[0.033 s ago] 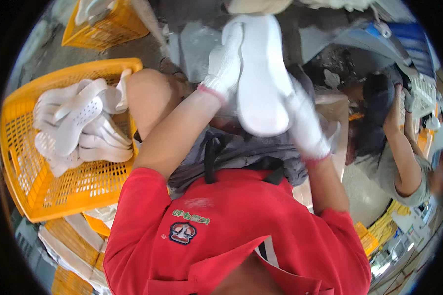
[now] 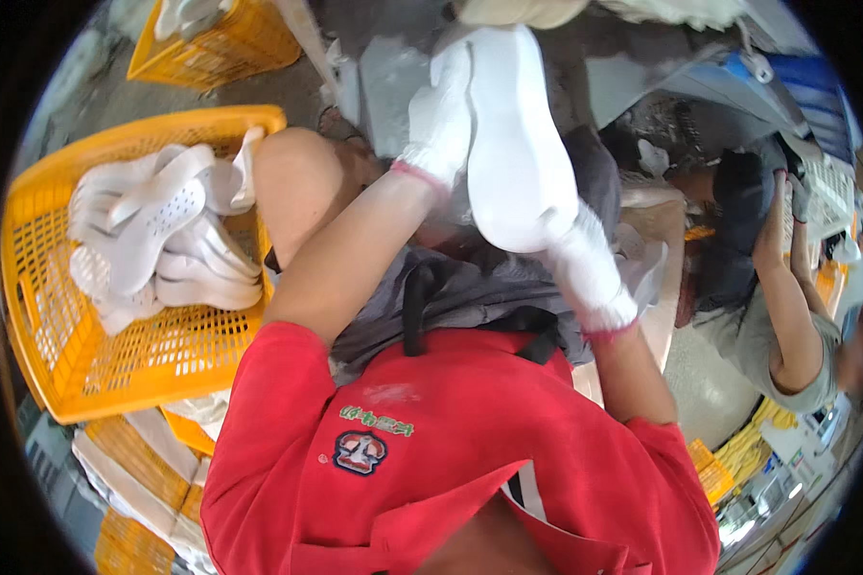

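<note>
A smooth white shoe sole (image 2: 520, 144) is held lengthwise over my lap, its narrower waist in the middle and one rounded end towards me. My left hand (image 2: 441, 120), in a white knitted glove, is closed on its left edge near the far end, the thumb lying along the side. My right hand (image 2: 585, 264), gloved alike, touches the near right end with its fingers bent against the rim. The underside of the sole is hidden, as are the fingers beneath it.
To my left stands a yellow plastic crate (image 2: 134, 383) with several white perforated soles (image 2: 158, 220). Another yellow crate (image 2: 225, 48) is farther off. Beside my right leg is a cardboard box (image 2: 660, 235). At right, a person in grey (image 2: 777, 326) works with gloved hands.
My right hand has shifted from the sole's right side to its near end and is less blurred. My left hand keeps its hold, and the sole has tilted slightly.
</note>
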`<state>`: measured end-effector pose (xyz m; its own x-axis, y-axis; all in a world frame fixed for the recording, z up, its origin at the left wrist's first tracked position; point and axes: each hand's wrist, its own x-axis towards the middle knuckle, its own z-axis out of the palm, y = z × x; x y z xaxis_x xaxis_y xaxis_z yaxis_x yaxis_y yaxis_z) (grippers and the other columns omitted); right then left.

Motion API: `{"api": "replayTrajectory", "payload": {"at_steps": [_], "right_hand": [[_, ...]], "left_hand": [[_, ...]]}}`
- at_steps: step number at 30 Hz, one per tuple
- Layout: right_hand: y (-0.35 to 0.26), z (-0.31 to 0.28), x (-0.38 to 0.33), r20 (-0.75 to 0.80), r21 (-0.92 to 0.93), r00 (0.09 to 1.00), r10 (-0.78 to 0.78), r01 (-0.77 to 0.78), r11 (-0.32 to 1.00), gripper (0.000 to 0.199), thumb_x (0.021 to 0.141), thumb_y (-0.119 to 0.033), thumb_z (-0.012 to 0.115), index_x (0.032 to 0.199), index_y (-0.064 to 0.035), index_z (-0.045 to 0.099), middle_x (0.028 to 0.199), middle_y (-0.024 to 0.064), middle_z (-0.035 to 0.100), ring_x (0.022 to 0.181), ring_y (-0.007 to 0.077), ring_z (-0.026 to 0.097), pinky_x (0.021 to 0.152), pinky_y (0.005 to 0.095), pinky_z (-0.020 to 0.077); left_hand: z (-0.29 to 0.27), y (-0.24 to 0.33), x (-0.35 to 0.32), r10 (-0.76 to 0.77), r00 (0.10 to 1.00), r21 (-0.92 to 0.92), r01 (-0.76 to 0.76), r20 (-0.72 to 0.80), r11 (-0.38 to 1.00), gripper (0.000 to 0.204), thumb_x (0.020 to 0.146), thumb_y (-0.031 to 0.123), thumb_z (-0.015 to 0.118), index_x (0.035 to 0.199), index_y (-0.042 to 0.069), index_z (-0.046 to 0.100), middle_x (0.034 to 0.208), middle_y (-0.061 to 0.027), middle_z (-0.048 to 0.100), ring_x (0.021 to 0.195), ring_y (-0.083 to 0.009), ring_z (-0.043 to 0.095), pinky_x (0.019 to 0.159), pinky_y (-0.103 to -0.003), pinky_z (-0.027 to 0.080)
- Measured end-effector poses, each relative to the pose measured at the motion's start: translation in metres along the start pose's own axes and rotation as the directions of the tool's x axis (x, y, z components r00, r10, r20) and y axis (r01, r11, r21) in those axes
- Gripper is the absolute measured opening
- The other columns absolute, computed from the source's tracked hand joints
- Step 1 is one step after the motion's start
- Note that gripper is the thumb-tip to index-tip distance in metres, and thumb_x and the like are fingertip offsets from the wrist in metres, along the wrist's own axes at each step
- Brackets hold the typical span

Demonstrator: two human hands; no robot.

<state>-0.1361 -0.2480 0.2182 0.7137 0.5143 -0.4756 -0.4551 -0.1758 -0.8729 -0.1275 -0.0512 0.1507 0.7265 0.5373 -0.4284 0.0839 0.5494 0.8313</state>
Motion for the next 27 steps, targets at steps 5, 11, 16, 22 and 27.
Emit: {"api": "replayTrajectory", "payload": {"at_steps": [5,11,16,22,27], "right_hand": [[0.031,0.017,0.007,-0.181,-0.115,0.937,-0.299,0.282,0.952,0.062,0.083,-0.014,0.087,0.138,0.0038,0.064,0.125,0.0106,0.074,0.112,0.0172,0.068,0.097,0.0331,0.0549],[-0.031,0.049,0.094,-0.13,-0.064,0.912,-0.389,0.384,0.921,0.036,0.093,-0.008,0.074,0.127,0.004,0.071,0.119,0.011,0.075,0.106,0.0199,0.071,0.094,0.035,0.0569],[-0.065,0.061,0.119,-0.139,-0.065,0.932,-0.334,0.328,0.942,0.03,0.092,-0.015,0.075,0.117,0.0016,0.077,0.11,0.0093,0.077,0.097,0.0173,0.071,0.088,0.0348,0.0575],[0.013,-0.018,0.013,-0.062,-0.577,0.88,-0.47,0.353,0.737,0.071,0.077,-0.03,0.089,0.135,0.003,0.064,0.121,0.0123,0.076,0.11,0.0228,0.073,0.095,0.0375,0.0574],[0.03,-0.039,-0.066,-0.235,0.227,0.972,0.01,0.045,0.973,0.089,0.072,-0.025,0.087,0.15,0.0,0.053,0.138,0.0138,0.068,0.127,0.0287,0.067,0.11,0.0435,0.0535]], "left_hand": [[-0.012,-0.001,0.029,-0.05,0.998,-0.198,0.043,-0.033,0.979,0.073,0.103,0.062,0.064,0.125,-0.007,0.071,0.112,-0.0153,0.077,0.097,-0.025,0.075,0.084,-0.039,0.061],[-0.03,-0.005,0.098,-0.192,0.968,-0.576,0.252,0.163,0.777,0.046,0.108,0.042,0.065,0.132,0.003,0.07,0.125,-0.0113,0.075,0.104,-0.0264,0.073,0.092,-0.038,0.06],[-0.023,-0.015,0.131,0.035,0.996,0.253,-0.014,-0.077,0.967,0.047,0.11,0.046,0.057,0.128,0.004,0.069,0.121,-0.0126,0.075,0.105,-0.0274,0.072,0.098,-0.041,0.058],[-0.008,-0.009,0.056,-0.07,0.985,-0.568,0.147,0.155,0.81,0.051,0.11,0.046,0.051,0.129,0.003,0.069,0.12,-0.0128,0.075,0.108,-0.0288,0.072,0.098,-0.04,0.058],[-0.002,0.002,0.008,-0.131,0.854,-0.614,0.461,0.504,0.641,0.067,0.108,0.059,0.053,0.149,0.007,0.059,0.146,-0.0129,0.065,0.135,-0.0311,0.06,0.119,-0.046,0.044]]}}
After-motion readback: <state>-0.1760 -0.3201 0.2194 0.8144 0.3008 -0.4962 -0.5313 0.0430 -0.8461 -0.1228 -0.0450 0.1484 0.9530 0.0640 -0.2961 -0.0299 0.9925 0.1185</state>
